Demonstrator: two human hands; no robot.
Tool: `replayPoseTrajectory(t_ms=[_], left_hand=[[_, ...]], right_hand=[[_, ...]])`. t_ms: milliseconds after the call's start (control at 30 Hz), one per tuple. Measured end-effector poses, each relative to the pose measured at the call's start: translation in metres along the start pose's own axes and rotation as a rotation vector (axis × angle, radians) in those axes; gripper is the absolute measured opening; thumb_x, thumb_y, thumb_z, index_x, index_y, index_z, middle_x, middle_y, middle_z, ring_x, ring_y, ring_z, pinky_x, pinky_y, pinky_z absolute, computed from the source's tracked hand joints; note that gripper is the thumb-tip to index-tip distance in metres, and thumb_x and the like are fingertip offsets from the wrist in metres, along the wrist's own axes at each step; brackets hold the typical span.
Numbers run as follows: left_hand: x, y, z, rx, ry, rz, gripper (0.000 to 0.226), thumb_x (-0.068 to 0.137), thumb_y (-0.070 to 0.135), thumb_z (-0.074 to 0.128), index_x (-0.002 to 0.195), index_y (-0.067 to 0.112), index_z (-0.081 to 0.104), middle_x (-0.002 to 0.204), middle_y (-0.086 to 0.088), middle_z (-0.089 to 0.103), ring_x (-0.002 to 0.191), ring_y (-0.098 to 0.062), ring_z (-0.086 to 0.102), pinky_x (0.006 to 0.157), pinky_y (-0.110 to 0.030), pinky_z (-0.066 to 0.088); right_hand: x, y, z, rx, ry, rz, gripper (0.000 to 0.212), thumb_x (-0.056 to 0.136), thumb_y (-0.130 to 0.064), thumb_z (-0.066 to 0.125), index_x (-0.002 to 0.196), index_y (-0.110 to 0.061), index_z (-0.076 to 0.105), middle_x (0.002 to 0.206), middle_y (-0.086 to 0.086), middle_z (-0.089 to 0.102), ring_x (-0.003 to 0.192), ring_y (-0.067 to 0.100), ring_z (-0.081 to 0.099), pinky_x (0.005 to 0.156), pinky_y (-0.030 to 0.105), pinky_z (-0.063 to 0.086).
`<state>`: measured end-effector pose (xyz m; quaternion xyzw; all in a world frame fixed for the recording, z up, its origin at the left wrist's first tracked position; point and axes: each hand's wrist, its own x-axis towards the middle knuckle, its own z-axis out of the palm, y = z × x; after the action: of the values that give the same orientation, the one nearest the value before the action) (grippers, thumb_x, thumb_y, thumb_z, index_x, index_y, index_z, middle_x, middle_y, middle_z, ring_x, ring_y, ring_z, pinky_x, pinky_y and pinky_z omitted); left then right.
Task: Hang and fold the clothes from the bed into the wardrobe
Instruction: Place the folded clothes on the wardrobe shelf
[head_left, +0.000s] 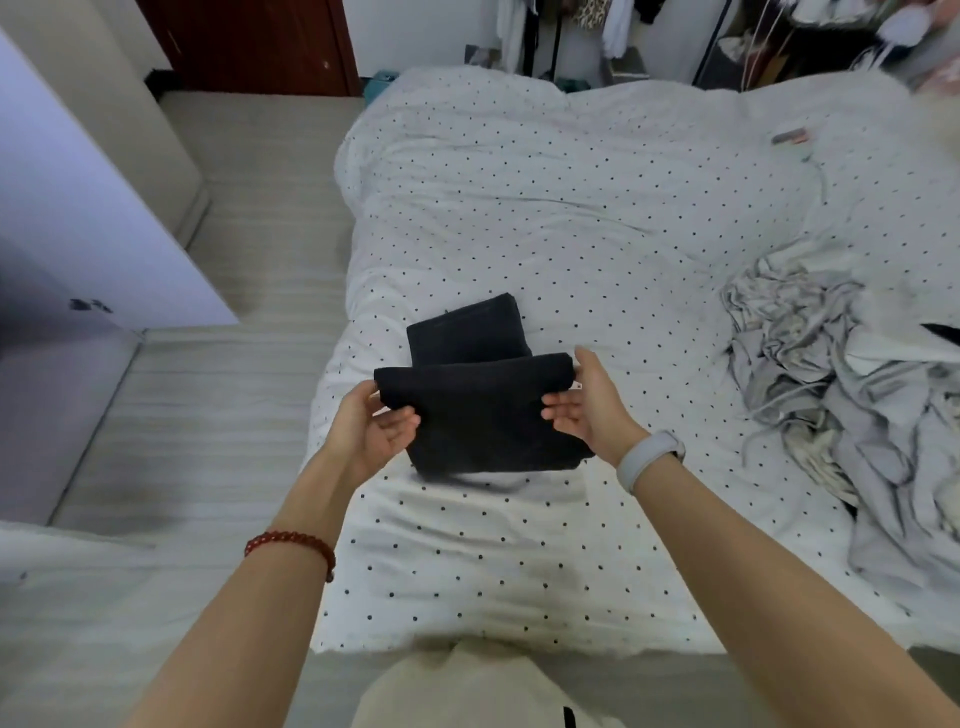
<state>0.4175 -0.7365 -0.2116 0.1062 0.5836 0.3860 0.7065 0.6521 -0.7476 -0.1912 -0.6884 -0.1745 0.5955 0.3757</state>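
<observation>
A black garment (478, 410), folded into a thick rectangle, is held just above the bed (519, 218), which has a white cover with small black dots. My left hand (376, 428) pinches the garment's left fold edge, thumb on top and fingers beneath. My right hand (592, 408) grips the right fold edge the same way. The far end of the garment still lies flat on the cover. A pile of crumpled grey and white clothes (841, 395) lies on the right side of the bed.
A clothes rack with hanging garments (587, 26) stands beyond the bed's far end. A pale purple-white panel (78, 208) leans at the left over the striped floor (244, 249). A small reddish object (790, 136) lies on the bed's far right.
</observation>
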Motion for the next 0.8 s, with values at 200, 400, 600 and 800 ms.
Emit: replayPoseTrajectory(t_ms=[200,400,600,800], left_hand=[[0.09,0.037,0.008,0.227,0.046,0.072,0.018,0.088,0.022,0.04,0.072,0.015,0.042,0.064,-0.002,0.035,0.057,-0.013,0.027,0.056,-0.025,0.029],[0.178,0.026,0.014,0.397,0.077,0.09,0.026,0.094,0.024,0.053,0.117,0.016,0.047,0.117,-0.003,0.056,0.105,-0.02,0.055,0.09,-0.035,0.046],[0.237,0.01,0.029,0.654,0.286,0.135,0.045,0.095,0.032,0.046,0.126,-0.001,0.043,0.127,-0.016,0.048,0.114,-0.033,0.049,0.098,-0.049,0.043],[0.256,0.001,0.053,0.697,0.461,0.254,0.038,0.1,0.034,0.033,0.116,0.0,0.039,0.098,-0.009,0.053,0.096,-0.035,0.054,0.087,-0.047,0.046]], right_hand=[[0.076,-0.052,0.047,-0.203,0.002,0.03,0.013,0.091,-0.023,0.04,0.089,-0.015,0.05,0.075,0.005,0.058,0.059,0.016,0.051,0.055,0.025,0.036],[0.154,-0.059,0.076,-0.503,0.025,-0.135,0.019,0.091,-0.023,0.056,0.101,-0.007,0.06,0.076,0.001,0.056,0.068,0.016,0.054,0.06,0.024,0.043],[0.214,-0.056,0.088,-0.786,0.163,-0.182,0.028,0.093,-0.034,0.051,0.097,-0.008,0.062,0.091,0.005,0.061,0.091,0.025,0.06,0.073,0.029,0.043],[0.236,-0.046,0.095,-1.007,0.386,-0.337,0.029,0.096,-0.037,0.043,0.083,-0.013,0.052,0.091,0.009,0.065,0.085,0.027,0.058,0.065,0.028,0.034]])
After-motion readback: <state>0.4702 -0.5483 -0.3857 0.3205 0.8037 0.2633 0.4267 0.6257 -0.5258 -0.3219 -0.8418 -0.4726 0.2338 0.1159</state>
